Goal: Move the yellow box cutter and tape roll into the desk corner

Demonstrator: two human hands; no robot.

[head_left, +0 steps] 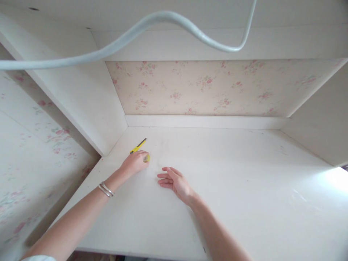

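1. Your left hand (135, 162) is closed on a yellow knife (138, 146); fingers curled around its near end, tip poking out past the knuckles toward the back-left corner.
2. A small yellowish bit shows at the fingertips; can't tell what it is.
3. Your right hand (175, 180) lies just right of the left one, fingers loosely apart, palm down on the desk (231, 181), holding nothing.
4. Bracelets (106, 189) sit on your left wrist, behind the hand.
5. Step, as I read it: knife gripped low at the desk surface, right hand bracing beside it.
6. Next move likely needs a firm grip and the right fingers kept clear of the blade line.
7. A cable (163, 16) hangs well above both hands; floral wall (206, 87) beyond.
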